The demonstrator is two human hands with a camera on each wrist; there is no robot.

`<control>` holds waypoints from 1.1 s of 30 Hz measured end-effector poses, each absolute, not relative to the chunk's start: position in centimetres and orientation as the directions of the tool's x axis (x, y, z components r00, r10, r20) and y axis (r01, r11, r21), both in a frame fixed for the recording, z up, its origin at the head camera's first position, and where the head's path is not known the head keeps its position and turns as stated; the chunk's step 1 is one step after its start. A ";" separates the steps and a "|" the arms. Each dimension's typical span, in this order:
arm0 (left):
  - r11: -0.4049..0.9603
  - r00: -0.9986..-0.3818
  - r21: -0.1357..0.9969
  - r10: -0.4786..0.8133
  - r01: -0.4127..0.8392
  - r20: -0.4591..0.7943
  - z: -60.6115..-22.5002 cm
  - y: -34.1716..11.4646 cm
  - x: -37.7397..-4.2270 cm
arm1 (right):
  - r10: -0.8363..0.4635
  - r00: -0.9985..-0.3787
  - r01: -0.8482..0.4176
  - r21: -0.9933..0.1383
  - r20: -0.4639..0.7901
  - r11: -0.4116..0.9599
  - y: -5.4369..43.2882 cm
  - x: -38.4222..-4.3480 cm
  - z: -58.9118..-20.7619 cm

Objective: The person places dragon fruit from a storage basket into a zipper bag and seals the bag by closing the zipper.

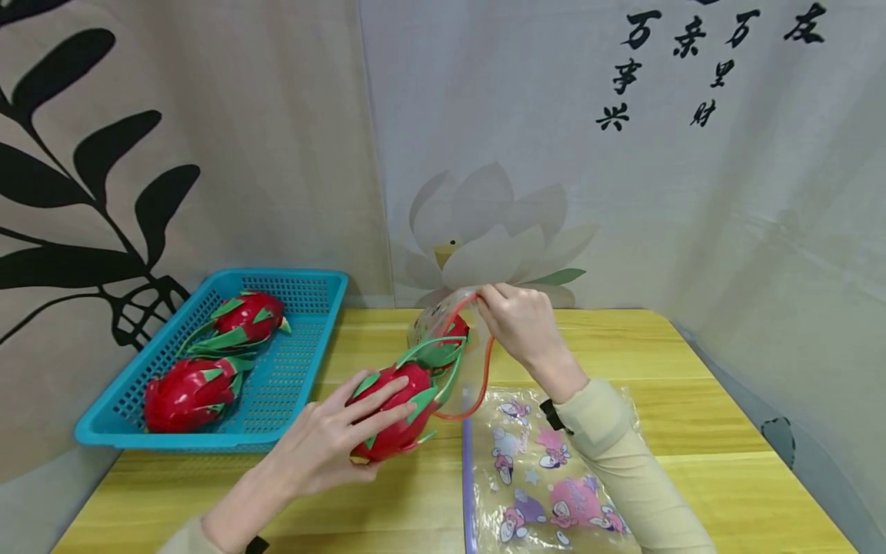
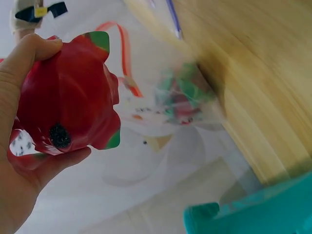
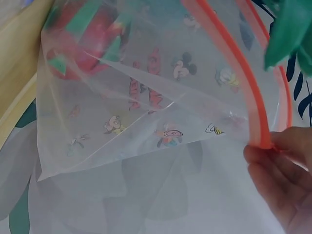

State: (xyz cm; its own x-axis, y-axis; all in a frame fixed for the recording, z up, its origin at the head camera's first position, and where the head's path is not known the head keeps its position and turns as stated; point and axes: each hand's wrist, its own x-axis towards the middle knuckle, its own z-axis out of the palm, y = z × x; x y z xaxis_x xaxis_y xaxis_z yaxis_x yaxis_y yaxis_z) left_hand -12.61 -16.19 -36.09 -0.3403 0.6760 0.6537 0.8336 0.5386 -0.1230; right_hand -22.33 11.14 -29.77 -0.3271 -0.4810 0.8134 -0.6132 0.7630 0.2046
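My left hand (image 1: pixel 314 442) grips a shiny red dragon fruit (image 1: pixel 398 438) with green-tipped scales, thumb and fingers around its sides. Its long green leaves (image 1: pixel 450 368) point at the mouth of a clear plastic zip bag (image 3: pixel 146 131). With thumb and fingertips, my right hand (image 1: pixel 519 323) pinches the bag's orange zip edge (image 3: pixel 234 58), and the mouth gapes. Cartoon figures are printed on the bag. Inside it, through the cloudy plastic, another dragon fruit (image 3: pixel 83 39) shows in the right wrist view.
On the left of the wooden table (image 1: pixel 692 431), a blue perforated basket (image 1: pixel 325 338) holds two dragon fruits (image 1: pixel 187 396). A flat printed bag with a purple edge (image 1: pixel 468 485) lies under my right forearm. A printed curtain (image 1: pixel 484 92) hangs behind the table.
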 end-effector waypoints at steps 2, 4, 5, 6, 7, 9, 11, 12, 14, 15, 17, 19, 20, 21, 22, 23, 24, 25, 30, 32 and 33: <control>0.526 -0.334 -0.117 0.680 0.842 0.653 -36.1 -15.7 -12.3 | -0.484 -0.320 -0.620 0.207 0.814 0.757 10.9 -22.4 -29.8; 0.520 -0.332 -0.109 0.678 0.847 0.655 -36.2 -15.2 -12.1 | -0.486 -0.315 -0.623 0.209 0.815 0.754 10.8 -22.5 -29.8; 0.520 -0.336 -0.101 0.676 0.848 0.656 -36.3 -14.9 -12.0 | -0.484 -0.317 -0.624 0.205 0.816 0.754 10.7 -22.5 -29.8; 0.523 -0.342 -0.094 0.672 0.847 0.657 -36.3 -14.6 -12.0 | -0.485 -0.317 -0.626 0.204 0.815 0.753 10.7 -22.5 -29.8; 0.524 -0.346 -0.087 0.669 0.847 0.658 -36.4 -14.3 -11.9 | -0.485 -0.320 -0.628 0.201 0.814 0.752 10.7 -22.5 -29.8; 0.531 -0.360 -0.071 0.661 0.845 0.659 -36.7 -13.7 -12.0 | -0.486 -0.324 -0.636 0.193 0.812 0.747 10.6 -22.5 -29.8; 0.542 -0.379 -0.053 0.651 0.839 0.658 -36.9 -13.1 -12.1 | -0.487 -0.327 -0.645 0.185 0.810 0.741 10.7 -22.5 -29.8; 0.551 -0.388 -0.048 0.645 0.833 0.658 -37.1 -12.8 -12.2 | -0.489 -0.327 -0.649 0.184 0.809 0.738 10.7 -22.6 -29.8; 0.571 -0.408 -0.036 0.628 0.820 0.662 -37.3 -12.3 -12.4 | -0.489 -0.326 -0.654 0.180 0.809 0.734 10.7 -22.6 -29.8; 0.584 -0.418 -0.031 0.617 0.811 0.667 -37.4 -12.1 -12.5 | -0.489 -0.326 -0.657 0.179 0.809 0.732 10.8 -22.6 -29.8; 0.611 -0.438 -0.023 0.593 0.791 0.675 -37.5 -11.8 -12.7 | -0.494 -0.325 -0.657 0.183 0.806 0.732 10.9 -22.6 -29.7; 0.635 -0.456 -0.018 0.574 0.772 0.680 -37.7 -11.6 -12.8 | -0.502 -0.321 -0.654 0.196 0.803 0.731 11.0 -22.6 -29.7; 0.643 -0.465 -0.013 0.567 0.766 0.680 -37.7 -11.6 -12.8 | -0.509 -0.319 -0.650 0.206 0.800 0.732 11.1 -22.6 -29.7; 0.649 -0.474 -0.007 0.563 0.761 0.677 -37.8 -11.5 -12.9 | -0.515 -0.316 -0.647 0.216 0.797 0.732 11.2 -22.6 -29.6; 0.652 -0.482 0.000 0.560 0.758 0.673 -37.8 -11.5 -12.9 | -0.522 -0.313 -0.641 0.229 0.794 0.733 11.3 -22.6 -29.6; 0.653 -0.490 0.010 0.559 0.757 0.669 -37.8 -11.5 -12.9 | -0.528 -0.312 -0.637 0.238 0.790 0.733 11.4 -22.5 -29.6; 0.653 -0.498 0.019 0.558 0.757 0.664 -37.8 -11.5 -13.0 | -0.535 -0.312 -0.636 0.245 0.785 0.732 11.5 -22.5 -29.6; 0.652 -0.505 0.029 0.557 0.758 0.660 -37.8 -11.6 -13.0 | -0.541 -0.314 -0.634 0.252 0.780 0.731 11.6 -22.5 -29.6; 0.655 -0.535 0.072 0.544 0.753 0.646 -37.6 -12.0 -12.9 | -0.566 -0.355 -0.607 0.277 0.744 0.745 12.0 -22.4 -29.5; 0.654 -0.538 0.082 0.537 0.752 0.649 -37.6 -12.3 -12.9 | -0.575 -0.378 -0.586 0.294 0.725 0.755 12.1 -22.3 -29.4; 0.652 -0.536 0.085 0.535 0.754 0.653 -37.6 -12.4 -12.9 | -0.579 -0.388 -0.577 0.301 0.717 0.760 12.1 -22.2 -29.4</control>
